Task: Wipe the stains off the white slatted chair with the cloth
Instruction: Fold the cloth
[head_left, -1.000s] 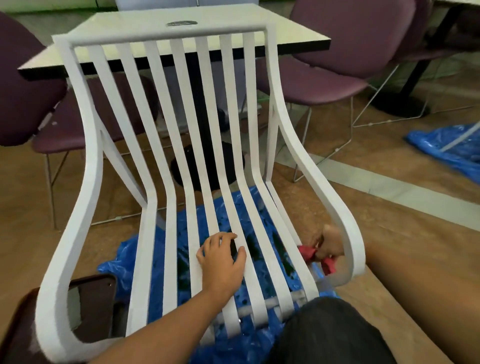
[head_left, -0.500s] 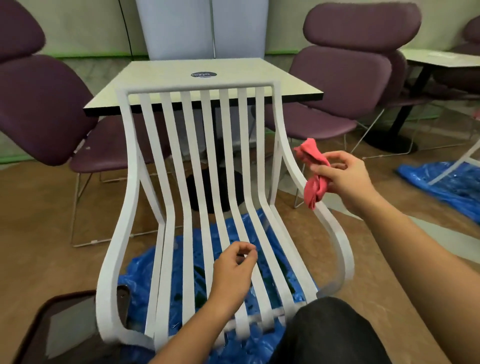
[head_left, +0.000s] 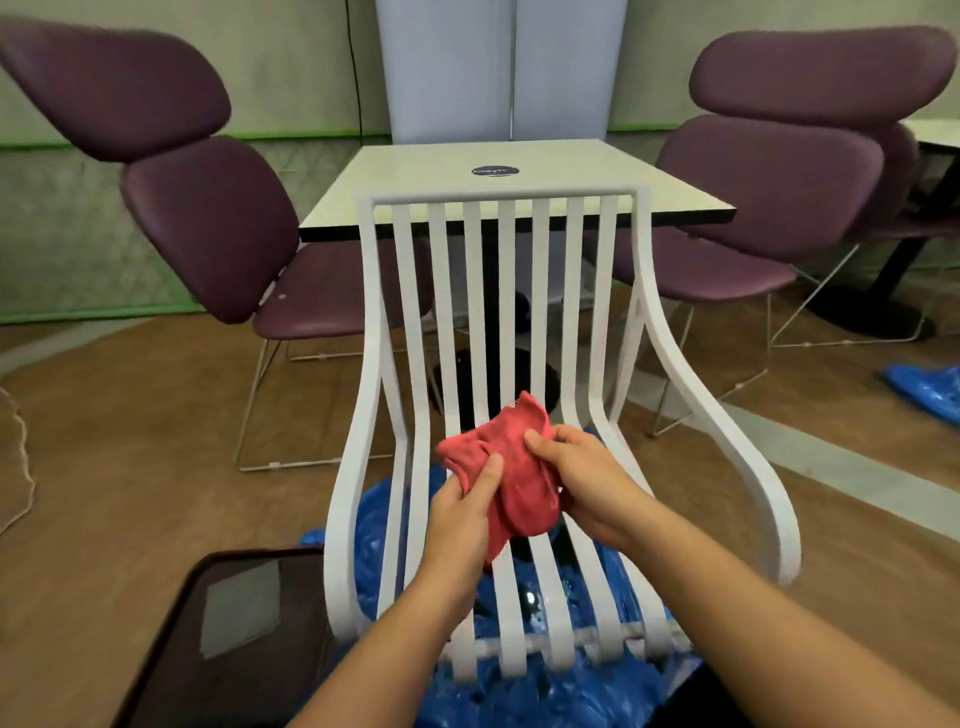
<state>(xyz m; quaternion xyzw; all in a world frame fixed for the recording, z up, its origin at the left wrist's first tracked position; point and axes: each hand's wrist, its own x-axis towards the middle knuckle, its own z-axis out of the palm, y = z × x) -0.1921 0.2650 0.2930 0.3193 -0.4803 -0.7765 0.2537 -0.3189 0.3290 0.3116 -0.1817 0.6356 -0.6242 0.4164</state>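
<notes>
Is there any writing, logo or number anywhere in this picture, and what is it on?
Dark oval sticker on the pale table: a short line of light lettering, too blurred to read.
White slatted chair, red cloth, blue plastic sheet: no writing shows on any of them.

The left forearm (head_left: 395, 639) and the right forearm (head_left: 753, 587) are both bare, uncovered from the wrist to the lower edge of the view. The left hand (head_left: 462, 514) and the right hand (head_left: 587, 478) are bare as well, their thumbnails short and plain. Below the right forearm shows a sliver of dark fabric (head_left: 727, 701), possibly clothing; too little is visible to tell
</notes>
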